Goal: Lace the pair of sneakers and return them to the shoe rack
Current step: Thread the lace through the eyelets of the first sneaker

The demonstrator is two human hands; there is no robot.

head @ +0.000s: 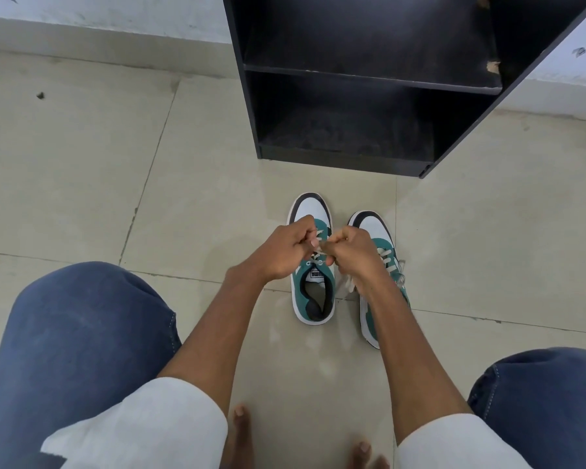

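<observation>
Pale beige floor tiles [82, 184] with dark grout lines fill the scene, and a white wall with a grey skirting runs along the far edge at 11 o'clock. At 12 o'clock stands a black shoe rack [362, 79], open at the front, with one shelf across its middle and a dusty bottom compartment; its base rests on the floor just beyond the shoes.

Two sneakers sit side by side on the tiles near the centre, toes pointing toward the rack. Each is white and teal with a dark toe edge. The left sneaker [313, 296] stands upright with its opening and a tongue label in view. The right sneaker [384, 245] lies just beside it at 3 o'clock, partly covered by a forearm, with pale lacing showing across its top.

Both hands meet above the left sneaker. The left hand [281, 252] has its fingers curled tight, pinching a pale shoelace [318, 257] that rises from the upper eyelets. The right hand [352, 248] is likewise closed, gripping the same lace, knuckles nearly touching the other hand.

At 7 and 5 o'clock, knees in blue jeans frame the view, white sleeves cover the upper forearms, and bare toes show at 6 o'clock.
</observation>
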